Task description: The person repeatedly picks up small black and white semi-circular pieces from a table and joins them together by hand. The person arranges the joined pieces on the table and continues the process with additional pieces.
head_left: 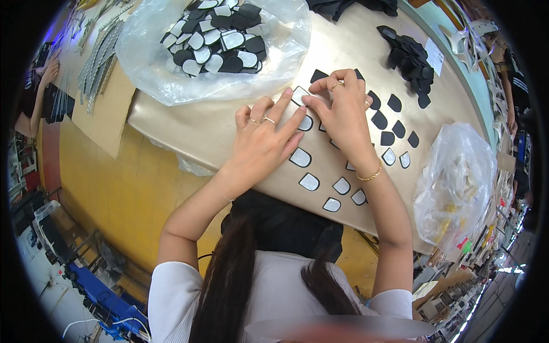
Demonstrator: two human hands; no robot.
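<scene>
A small white-faced patch with a black border [299,95] lies on the tan-covered table. My left hand [260,137] rests with fingers spread, and its index fingertip reaches the patch's left edge. On the other side, the thumb and index finger of my right hand [343,108] pinch in at the patch's right edge. Just below sits another rounded white patch [306,123], partly under my left fingertips. More white-faced patches, such as one white patch [309,182], lie in loose rows toward me. Plain black pieces [379,120] are spread right of my right hand, which hides some.
A clear plastic bag [143,63] heaped with black and white patches lies far left. Stacked black pieces [409,60] stand far right, above a crumpled plastic bag [457,183]. Cardboard [106,126] with grey strips is left of the table; other people are at both sides.
</scene>
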